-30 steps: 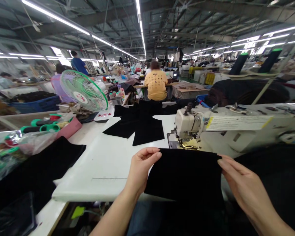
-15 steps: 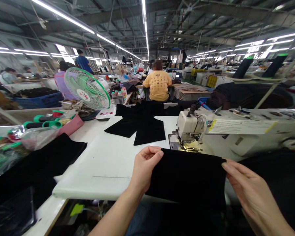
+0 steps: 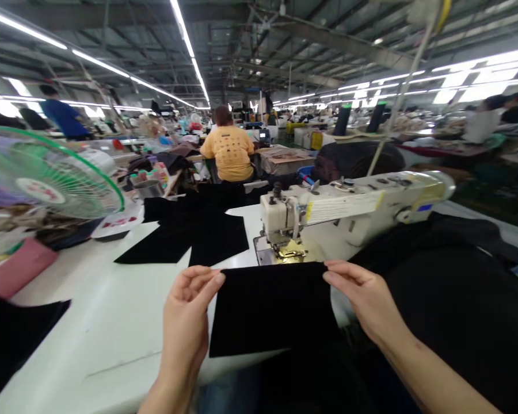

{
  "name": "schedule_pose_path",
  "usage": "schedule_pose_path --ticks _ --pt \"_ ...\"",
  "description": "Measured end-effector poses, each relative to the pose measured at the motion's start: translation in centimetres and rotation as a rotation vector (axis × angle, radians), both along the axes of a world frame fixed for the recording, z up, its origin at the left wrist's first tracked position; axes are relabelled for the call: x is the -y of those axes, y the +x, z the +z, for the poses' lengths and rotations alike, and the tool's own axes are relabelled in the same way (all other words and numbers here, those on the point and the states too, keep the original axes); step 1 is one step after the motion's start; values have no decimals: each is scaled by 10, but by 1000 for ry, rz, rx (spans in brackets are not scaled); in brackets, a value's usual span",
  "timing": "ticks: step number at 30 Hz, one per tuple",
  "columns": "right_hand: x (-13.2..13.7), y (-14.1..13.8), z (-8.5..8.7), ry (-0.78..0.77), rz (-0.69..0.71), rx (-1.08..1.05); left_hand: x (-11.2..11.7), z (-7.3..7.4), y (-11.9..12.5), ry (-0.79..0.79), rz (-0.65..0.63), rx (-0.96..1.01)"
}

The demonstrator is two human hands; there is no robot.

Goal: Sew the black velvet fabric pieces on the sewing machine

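Observation:
A black fabric piece (image 3: 271, 310) is stretched between my two hands along its upper edge, just in front of the sewing machine (image 3: 323, 215). My left hand (image 3: 189, 305) pinches its upper left corner between thumb and fingers. At the upper right corner, my right hand (image 3: 362, 293) grips it the same way. The lower part of the piece hangs down toward my lap. Light shines on the machine's needle area (image 3: 291, 253), right behind the fabric's top edge.
More black cut pieces (image 3: 218, 238) lie on the white table (image 3: 129, 316) left of the machine. A green-rimmed fan (image 3: 47, 178) stands at the left, near a pink cloth (image 3: 19, 267). Dark fabric (image 3: 453, 305) is heaped at the right. A person in yellow (image 3: 228, 149) sits ahead, back turned.
The view has turned to the right, so the table, fan and machine sit further left. My hands still hold the fabric's corners, and its top edge is now more level.

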State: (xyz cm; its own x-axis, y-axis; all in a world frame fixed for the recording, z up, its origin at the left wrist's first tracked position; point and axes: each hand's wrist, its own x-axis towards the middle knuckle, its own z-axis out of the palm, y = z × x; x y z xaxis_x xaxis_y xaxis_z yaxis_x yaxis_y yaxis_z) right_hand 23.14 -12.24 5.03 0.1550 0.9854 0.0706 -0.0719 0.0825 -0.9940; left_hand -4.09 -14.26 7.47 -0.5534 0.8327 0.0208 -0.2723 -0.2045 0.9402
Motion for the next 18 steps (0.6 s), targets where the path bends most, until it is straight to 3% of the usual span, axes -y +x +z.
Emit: schedule_pose_path --ticks 10,16,18 --pt "1 -9 10 -75 44 -223 7 9 5 -34 -17 -16" --pt "-1 -8 12 -19 16 -164 13 3 3 -29 1 -65" --pt "5 -10 15 29 65 -79 21 8 -2 -1 3 -174"
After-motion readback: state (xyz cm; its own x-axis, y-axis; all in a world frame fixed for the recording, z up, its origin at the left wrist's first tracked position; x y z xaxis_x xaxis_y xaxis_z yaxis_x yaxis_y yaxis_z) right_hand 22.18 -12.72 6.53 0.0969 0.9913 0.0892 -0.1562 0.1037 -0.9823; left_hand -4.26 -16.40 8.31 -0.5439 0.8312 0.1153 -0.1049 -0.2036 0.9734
